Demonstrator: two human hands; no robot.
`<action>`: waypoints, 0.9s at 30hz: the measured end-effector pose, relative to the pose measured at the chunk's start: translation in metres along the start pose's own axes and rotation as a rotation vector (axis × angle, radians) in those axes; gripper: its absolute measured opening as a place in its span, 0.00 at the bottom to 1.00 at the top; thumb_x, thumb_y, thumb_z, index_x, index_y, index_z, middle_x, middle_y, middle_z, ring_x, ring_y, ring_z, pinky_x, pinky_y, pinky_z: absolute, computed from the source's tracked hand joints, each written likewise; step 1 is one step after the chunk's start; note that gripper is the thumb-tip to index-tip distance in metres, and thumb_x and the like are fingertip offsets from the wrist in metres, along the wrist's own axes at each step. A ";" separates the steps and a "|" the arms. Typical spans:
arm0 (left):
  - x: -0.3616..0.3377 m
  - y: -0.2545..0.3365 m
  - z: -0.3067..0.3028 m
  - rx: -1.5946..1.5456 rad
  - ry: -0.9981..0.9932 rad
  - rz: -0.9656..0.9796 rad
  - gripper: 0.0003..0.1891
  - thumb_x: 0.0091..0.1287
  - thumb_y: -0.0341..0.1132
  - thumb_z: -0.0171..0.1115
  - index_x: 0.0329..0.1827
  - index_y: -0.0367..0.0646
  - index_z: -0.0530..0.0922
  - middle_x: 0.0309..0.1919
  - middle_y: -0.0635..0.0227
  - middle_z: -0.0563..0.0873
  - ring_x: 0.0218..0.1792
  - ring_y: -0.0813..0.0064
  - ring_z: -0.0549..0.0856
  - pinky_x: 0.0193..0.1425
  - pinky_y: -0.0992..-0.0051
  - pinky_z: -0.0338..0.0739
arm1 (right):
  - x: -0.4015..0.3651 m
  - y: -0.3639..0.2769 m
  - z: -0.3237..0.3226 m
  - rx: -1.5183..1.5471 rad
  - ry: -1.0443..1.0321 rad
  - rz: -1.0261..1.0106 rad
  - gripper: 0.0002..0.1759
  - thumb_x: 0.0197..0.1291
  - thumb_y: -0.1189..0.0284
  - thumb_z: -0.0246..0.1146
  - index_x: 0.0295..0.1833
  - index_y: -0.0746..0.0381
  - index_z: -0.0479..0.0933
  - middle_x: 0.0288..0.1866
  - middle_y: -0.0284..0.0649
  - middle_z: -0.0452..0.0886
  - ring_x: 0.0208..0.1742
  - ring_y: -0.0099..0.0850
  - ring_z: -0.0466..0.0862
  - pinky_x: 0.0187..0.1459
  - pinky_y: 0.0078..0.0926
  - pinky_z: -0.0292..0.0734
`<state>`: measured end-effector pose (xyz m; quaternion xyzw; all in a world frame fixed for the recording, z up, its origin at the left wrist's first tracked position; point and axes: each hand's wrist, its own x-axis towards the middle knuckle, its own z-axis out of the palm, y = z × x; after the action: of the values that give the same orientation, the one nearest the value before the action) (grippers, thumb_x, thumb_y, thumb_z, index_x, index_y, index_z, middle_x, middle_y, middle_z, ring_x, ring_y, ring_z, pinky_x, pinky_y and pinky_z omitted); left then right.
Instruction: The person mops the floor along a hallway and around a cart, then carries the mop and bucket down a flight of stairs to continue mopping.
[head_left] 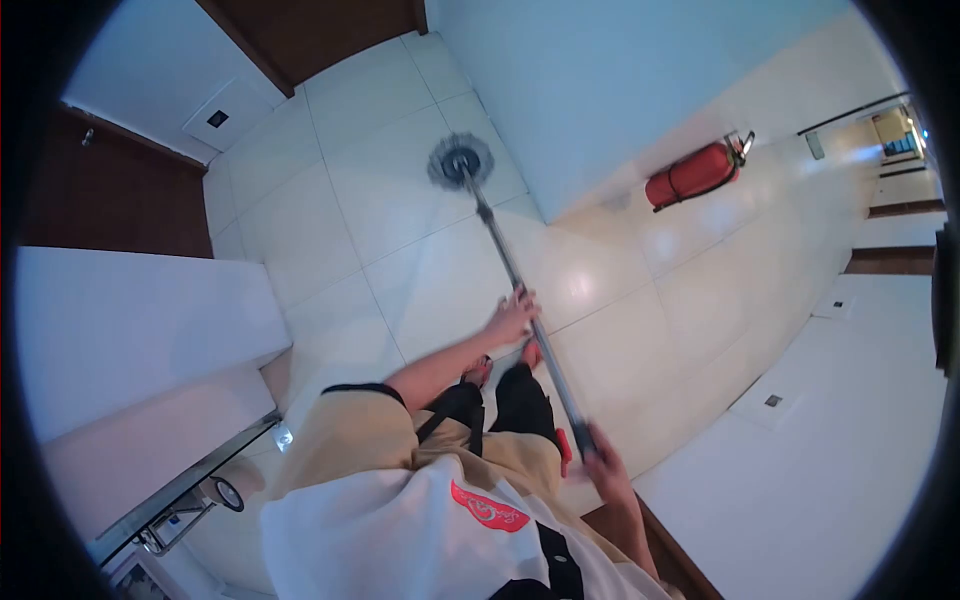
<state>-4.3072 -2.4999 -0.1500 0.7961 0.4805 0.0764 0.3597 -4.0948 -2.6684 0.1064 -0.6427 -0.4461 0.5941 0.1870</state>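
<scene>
A mop with a round grey fringed head (461, 162) and a long grey pole (505, 255) reaches away from me, its head over the pale tiles near a wall corner. Partway down the pole, my left hand (515, 314) is closed around it. My right hand (606, 466) grips the pole close to its near end, beside my hip. Both hands hold the same pole, which slants from upper left to lower right. My feet in sandals stand just below my left hand.
A red fire extinguisher (695, 175) is by the wall on the right. White walls jut in at left and top right, with brown doors (110, 185) beyond. A glass-edged shelf (190, 485) with a small round clock-like object sits at lower left. A corridor runs off right.
</scene>
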 end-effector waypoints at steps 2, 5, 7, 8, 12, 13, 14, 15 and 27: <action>-0.015 0.029 0.017 0.047 0.033 0.082 0.20 0.43 0.32 0.63 0.42 0.46 0.72 0.57 0.54 0.63 0.62 0.48 0.54 0.51 0.45 0.60 | -0.056 -0.057 -0.020 0.490 -0.152 0.485 0.36 0.49 0.81 0.55 0.65 0.61 0.52 0.43 0.40 0.74 0.41 0.26 0.75 0.47 0.21 0.66; -0.014 0.056 -0.009 -0.139 -0.015 0.131 0.16 0.40 0.30 0.62 0.35 0.44 0.72 0.41 0.59 0.70 0.58 0.53 0.62 0.46 0.49 0.66 | -0.054 -0.094 -0.021 0.562 -0.013 0.572 0.41 0.44 0.81 0.60 0.66 0.57 0.51 0.41 0.37 0.74 0.38 0.23 0.74 0.43 0.18 0.66; 0.005 0.040 -0.031 -0.168 -0.018 0.135 0.13 0.40 0.30 0.62 0.32 0.44 0.73 0.41 0.59 0.70 0.56 0.54 0.63 0.46 0.48 0.65 | -0.036 -0.098 -0.028 0.534 -0.103 0.571 0.37 0.49 0.81 0.55 0.66 0.56 0.51 0.48 0.36 0.71 0.41 0.22 0.73 0.47 0.15 0.64; 0.024 0.025 -0.042 -0.152 -0.007 0.128 0.13 0.40 0.30 0.62 0.32 0.44 0.73 0.41 0.58 0.70 0.57 0.54 0.63 0.46 0.48 0.65 | -0.009 -0.117 -0.027 0.511 -0.095 0.586 0.38 0.49 0.80 0.56 0.66 0.55 0.51 0.41 0.35 0.72 0.38 0.21 0.72 0.44 0.15 0.64; 0.129 -0.106 -0.110 -0.037 0.120 0.030 0.11 0.42 0.29 0.60 0.32 0.46 0.75 0.46 0.60 0.71 0.59 0.58 0.63 0.48 0.52 0.66 | 0.156 -0.150 0.007 0.507 -0.090 0.576 0.33 0.53 0.76 0.54 0.66 0.52 0.53 0.30 0.33 0.72 0.28 0.20 0.70 0.31 0.16 0.67; 0.160 -0.140 -0.149 0.211 -0.016 -0.067 0.14 0.48 0.31 0.58 0.40 0.48 0.75 0.56 0.57 0.66 0.62 0.56 0.59 0.55 0.51 0.62 | 0.209 -0.170 0.025 0.486 -0.144 0.539 0.31 0.56 0.75 0.52 0.66 0.51 0.53 0.26 0.33 0.70 0.23 0.20 0.70 0.22 0.17 0.66; 0.190 -0.189 -0.156 0.222 0.009 -0.160 0.19 0.50 0.32 0.58 0.47 0.48 0.70 0.60 0.57 0.59 0.64 0.56 0.55 0.57 0.48 0.58 | 0.260 -0.197 0.042 0.395 -0.208 0.500 0.30 0.57 0.76 0.51 0.66 0.53 0.52 0.29 0.34 0.70 0.20 0.21 0.69 0.20 0.16 0.66; 0.220 -0.238 -0.162 0.230 0.034 -0.253 0.24 0.53 0.34 0.57 0.55 0.49 0.65 0.64 0.57 0.52 0.66 0.56 0.51 0.59 0.44 0.54 | 0.315 -0.189 0.063 0.478 -0.214 0.367 0.30 0.58 0.75 0.51 0.66 0.53 0.52 0.24 0.33 0.69 0.16 0.21 0.67 0.14 0.16 0.64; 0.219 -0.276 -0.262 0.229 0.077 0.057 0.33 0.45 0.34 0.61 0.58 0.57 0.63 0.64 0.61 0.54 0.67 0.64 0.49 0.58 0.40 0.47 | 0.426 -0.260 0.060 0.207 -0.240 0.299 0.31 0.57 0.74 0.50 0.66 0.54 0.50 0.24 0.35 0.70 0.14 0.20 0.67 0.13 0.17 0.63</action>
<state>-4.5097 -2.1126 -0.1864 0.8419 0.4766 0.0617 0.2453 -4.2867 -2.2081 0.0390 -0.6038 -0.3013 0.7301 0.1073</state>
